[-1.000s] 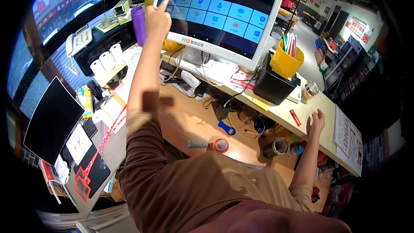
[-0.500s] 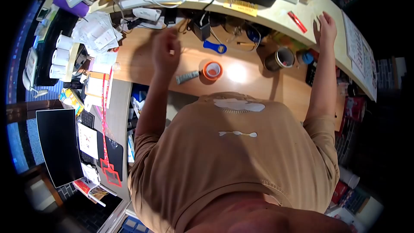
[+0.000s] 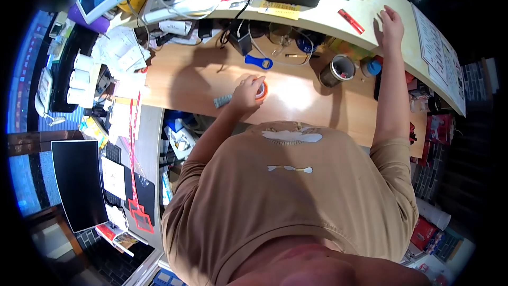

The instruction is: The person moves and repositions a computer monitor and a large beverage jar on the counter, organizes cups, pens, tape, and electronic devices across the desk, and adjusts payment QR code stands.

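My left hand (image 3: pixel 246 94) has its fingers curled round the left side of an orange roll of tape (image 3: pixel 264 91) on the wooden desk. Whether the roll is lifted off the desk does not show. A grey-green tube (image 3: pixel 222 100) lies just left of it, partly hidden by this hand. Beyond the fingers is a blue bottle opener (image 3: pixel 258 62). My right hand (image 3: pixel 392 24) is at the raised cream counter, empty, with fingers apart. A slim red object (image 3: pixel 351 21) lies on the counter to its left.
A dark metal cup (image 3: pixel 332 73) and a blue-capped jar (image 3: pixel 372 68) stand on the desk at right. Cables and a black adapter (image 3: pixel 241 42) sit under the counter ledge. Papers (image 3: pixel 120 50) pile up at left, near a dark monitor (image 3: pixel 79 185).
My left hand has come down and to the right from above the desk and closed on the roll of tape. My right hand stays at the counter, its fingers more extended. The view has shifted slightly.
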{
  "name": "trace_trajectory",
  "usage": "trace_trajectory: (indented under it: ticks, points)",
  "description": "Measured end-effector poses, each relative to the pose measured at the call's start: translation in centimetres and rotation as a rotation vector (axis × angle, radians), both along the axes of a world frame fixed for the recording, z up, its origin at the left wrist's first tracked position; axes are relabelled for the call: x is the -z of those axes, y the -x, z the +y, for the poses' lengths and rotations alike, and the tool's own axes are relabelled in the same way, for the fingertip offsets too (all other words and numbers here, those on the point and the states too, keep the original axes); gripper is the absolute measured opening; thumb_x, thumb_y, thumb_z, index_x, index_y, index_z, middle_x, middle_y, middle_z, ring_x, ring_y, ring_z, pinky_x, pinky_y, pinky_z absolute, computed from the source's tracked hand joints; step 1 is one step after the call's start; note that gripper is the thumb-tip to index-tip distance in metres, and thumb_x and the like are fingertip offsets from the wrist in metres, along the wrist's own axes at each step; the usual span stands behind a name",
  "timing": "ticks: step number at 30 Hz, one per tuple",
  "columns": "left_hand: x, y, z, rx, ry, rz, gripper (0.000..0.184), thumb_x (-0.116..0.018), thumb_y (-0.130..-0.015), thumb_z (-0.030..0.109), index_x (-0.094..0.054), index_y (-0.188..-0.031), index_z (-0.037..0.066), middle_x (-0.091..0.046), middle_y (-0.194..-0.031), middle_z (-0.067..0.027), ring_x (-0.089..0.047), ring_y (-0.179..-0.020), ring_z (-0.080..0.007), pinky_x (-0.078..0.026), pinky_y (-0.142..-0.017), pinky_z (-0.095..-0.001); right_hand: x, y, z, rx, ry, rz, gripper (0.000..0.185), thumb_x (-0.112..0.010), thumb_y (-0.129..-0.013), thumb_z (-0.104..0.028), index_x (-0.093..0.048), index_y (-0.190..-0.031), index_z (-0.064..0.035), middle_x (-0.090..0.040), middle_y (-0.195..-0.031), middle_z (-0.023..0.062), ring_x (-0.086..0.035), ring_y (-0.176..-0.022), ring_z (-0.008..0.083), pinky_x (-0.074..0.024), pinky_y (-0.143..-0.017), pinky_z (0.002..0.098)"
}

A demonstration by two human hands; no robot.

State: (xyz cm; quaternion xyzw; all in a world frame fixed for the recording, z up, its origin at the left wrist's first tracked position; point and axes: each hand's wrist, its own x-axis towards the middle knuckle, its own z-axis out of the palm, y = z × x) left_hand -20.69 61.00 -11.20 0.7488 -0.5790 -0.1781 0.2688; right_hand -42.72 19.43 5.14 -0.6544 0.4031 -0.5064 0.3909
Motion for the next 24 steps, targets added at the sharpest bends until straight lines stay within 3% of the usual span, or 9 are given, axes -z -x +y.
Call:
trace_trajectory:
  ticks: [1, 5, 8, 12, 15, 24]
  points:
    - [-0.5, 0.4, -0.1, -0.019, 0.051, -0.058, 0.069, -0.073, -0.065, 0.027, -0.047, -0.124, 0.002, -0.049, -0.117, -0.0218, -0.047, -0.11, -0.0369, -0.039, -0.094, -0.0398, 0.2, 0.0, -0.3, 0.004, 0.017, -0.004, 0.035, -0.064, -0.081, -0.017, -0.06, -0.113, -0.0022, -0.061, -0.11, 0.0126, -0.057, -0.098, 0.018, -0.0448, -0.082, 0.0273]
    - [-3.9, 0.9, -0.8, -0.009, 0.107, -0.022, 0.07, -0.074, -0.064, 0.021, -0.046, -0.124, 0.0, -0.049, -0.117, -0.0214, -0.049, -0.108, -0.0372, -0.04, -0.093, -0.0394, 0.9, -0.1, -1.0, 0.009, 0.022, -0.029, 0.034, -0.063, -0.08, -0.016, -0.061, -0.111, -0.0015, -0.061, -0.111, 0.0148, -0.057, -0.104, 0.021, -0.0437, -0.089, 0.0294]
    - [-10.2, 1.4, -1.3, 0.042, 0.195, 0.0, 0.072, -0.076, -0.062, 0.015, -0.045, -0.125, 0.001, -0.049, -0.117, -0.0213, -0.048, -0.108, -0.0369, -0.041, -0.092, -0.0403, 0.2, -0.3, 0.1, 0.016, -0.016, -0.048, 0.034, -0.062, -0.08, -0.015, -0.061, -0.111, -0.0018, -0.061, -0.112, 0.0153, -0.056, -0.106, 0.0217, -0.0432, -0.09, 0.03]
    - [-16.0, -0.4, -2.4, 0.0, 0.463, -0.238, 0.072, -0.077, -0.061, 0.012, -0.045, -0.125, 0.004, -0.05, -0.11, -0.0192, -0.049, -0.106, -0.0356, -0.043, -0.088, -0.0391, 0.6, -0.4, -0.4, 0.013, -0.007, -0.052, 0.034, -0.061, -0.08, -0.016, -0.061, -0.111, -0.0023, -0.061, -0.112, 0.0156, -0.056, -0.107, 0.0225, -0.0429, -0.091, 0.0307]
    - [-21.1, -2.3, -2.8, -0.121, 0.512, -0.363, 0.066, -0.076, -0.062, 0.012, -0.051, -0.121, 0.002, -0.05, -0.112, -0.0231, -0.053, -0.101, -0.0363, -0.046, -0.088, -0.0392, 0.5, -0.4, -0.5, 0.021, 0.017, -0.027, 0.033, -0.061, -0.08, -0.017, -0.061, -0.111, -0.0027, -0.061, -0.112, 0.0157, -0.056, -0.107, 0.0229, -0.0428, -0.091, 0.0313]
    - [-23.5, -4.2, -4.4, -0.071, 0.671, -0.449, 0.069, -0.075, -0.059, 0.005, -0.047, -0.122, -0.001, -0.053, -0.11, -0.0195, -0.053, -0.102, -0.0344, -0.044, -0.091, -0.038, 1.0, -0.3, -0.9, 0.003, 0.044, -0.033, 0.033, -0.062, -0.081, -0.017, -0.061, -0.11, -0.0022, -0.061, -0.112, 0.016, -0.057, -0.107, 0.0237, -0.0434, -0.09, 0.0317]
